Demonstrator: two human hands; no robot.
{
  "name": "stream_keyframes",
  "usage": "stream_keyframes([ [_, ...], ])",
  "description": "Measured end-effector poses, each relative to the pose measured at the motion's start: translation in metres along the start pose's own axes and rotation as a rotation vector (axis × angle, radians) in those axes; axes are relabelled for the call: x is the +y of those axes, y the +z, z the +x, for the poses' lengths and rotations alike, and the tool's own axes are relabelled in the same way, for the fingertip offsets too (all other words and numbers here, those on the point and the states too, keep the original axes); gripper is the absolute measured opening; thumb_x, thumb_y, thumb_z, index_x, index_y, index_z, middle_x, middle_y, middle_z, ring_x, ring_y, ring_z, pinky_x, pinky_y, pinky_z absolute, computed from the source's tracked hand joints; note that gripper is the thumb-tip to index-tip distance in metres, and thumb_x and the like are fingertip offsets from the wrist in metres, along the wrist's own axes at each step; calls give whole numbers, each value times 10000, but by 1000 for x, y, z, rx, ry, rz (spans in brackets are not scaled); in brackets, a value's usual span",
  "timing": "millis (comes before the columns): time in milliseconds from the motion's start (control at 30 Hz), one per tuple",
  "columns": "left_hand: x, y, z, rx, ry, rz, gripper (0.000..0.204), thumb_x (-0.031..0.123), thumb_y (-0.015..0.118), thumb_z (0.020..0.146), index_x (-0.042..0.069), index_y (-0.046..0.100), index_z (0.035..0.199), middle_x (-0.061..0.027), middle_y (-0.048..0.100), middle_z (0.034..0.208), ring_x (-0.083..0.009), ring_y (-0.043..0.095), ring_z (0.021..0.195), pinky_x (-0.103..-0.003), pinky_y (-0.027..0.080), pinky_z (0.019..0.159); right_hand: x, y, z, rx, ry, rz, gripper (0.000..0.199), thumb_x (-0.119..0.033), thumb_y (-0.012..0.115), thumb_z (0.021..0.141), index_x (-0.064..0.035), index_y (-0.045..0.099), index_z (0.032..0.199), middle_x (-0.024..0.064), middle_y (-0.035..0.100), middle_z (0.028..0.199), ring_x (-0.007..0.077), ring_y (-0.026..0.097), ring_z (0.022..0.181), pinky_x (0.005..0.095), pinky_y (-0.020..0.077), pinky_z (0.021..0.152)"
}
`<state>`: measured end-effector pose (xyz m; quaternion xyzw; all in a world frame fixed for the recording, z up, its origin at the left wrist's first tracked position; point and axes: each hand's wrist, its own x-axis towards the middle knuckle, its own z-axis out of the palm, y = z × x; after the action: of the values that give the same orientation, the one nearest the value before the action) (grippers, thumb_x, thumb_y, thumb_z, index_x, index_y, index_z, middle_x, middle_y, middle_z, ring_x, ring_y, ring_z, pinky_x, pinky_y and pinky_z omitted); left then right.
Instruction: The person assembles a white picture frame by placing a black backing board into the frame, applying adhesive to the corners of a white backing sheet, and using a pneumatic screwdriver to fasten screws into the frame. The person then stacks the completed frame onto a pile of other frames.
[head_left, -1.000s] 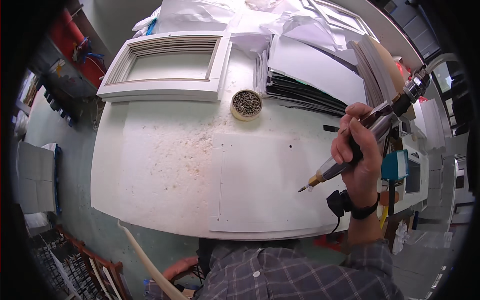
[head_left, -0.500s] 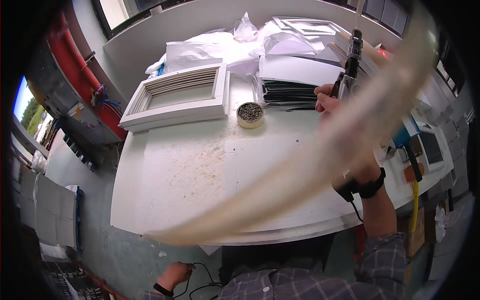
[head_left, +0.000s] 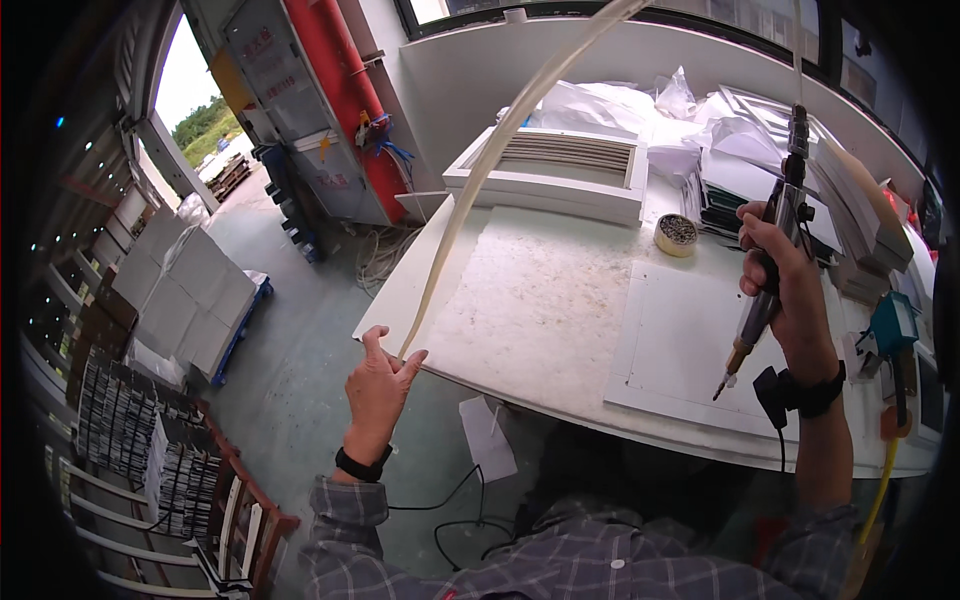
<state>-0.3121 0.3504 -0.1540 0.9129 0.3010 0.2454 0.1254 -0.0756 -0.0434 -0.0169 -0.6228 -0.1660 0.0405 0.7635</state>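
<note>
My right hand [head_left: 785,270] is wrapped round a dark, slim screwdriver-type power tool [head_left: 765,300]. The tool's thin bit points down over a flat white panel [head_left: 690,350] at the table's front, and a thin hose rises from its top. Over the table's left front corner, my left hand [head_left: 378,390] has its thumb and forefinger at the lower end of a long, pale, flexible strip or tube [head_left: 480,170]. The strip curves up past the top edge of the view. A round tub of small screws [head_left: 675,236] stands behind the panel.
White louvred frames [head_left: 560,165] lie at the table's back left. Dark-edged sheets [head_left: 725,205] and white wrapping [head_left: 600,105] are stacked at the back. A teal tool [head_left: 893,320] lies at the right. Cables hang below the table, and stacked cartons [head_left: 200,300] stand at the left.
The view has turned left. My left hand has risen from below the table to the strip's end. The strip has swung more upright, and the power tool is now in plain sight.
</note>
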Motion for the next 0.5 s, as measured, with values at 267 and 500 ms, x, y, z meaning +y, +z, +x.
stream_keyframes([
  [267, -130, -33, 65, 38, -15, 590, 266, 324, 611, 1020, 67, 679, 1009, -214, 725, 840, -449, 705, 803, -564, 553, 710, 8, 21, -9, -154, 111, -1, 218, -191, 713, 943, -42, 651, 1090, 46, 583, 832, 68, 531, 529, 255, 446, 496],
  [500, -92, -89, 244, 437, 86, 304, 226, 295, 580, 1060, 85, 663, 1038, -180, 732, 812, -397, 729, 787, -505, 554, 659, 0, 1, -3, -24, 27, 22, 232, -195, 696, 954, -42, 641, 1119, 36, 581, 829, 55, 506, 525, 251, 433, 495],
])
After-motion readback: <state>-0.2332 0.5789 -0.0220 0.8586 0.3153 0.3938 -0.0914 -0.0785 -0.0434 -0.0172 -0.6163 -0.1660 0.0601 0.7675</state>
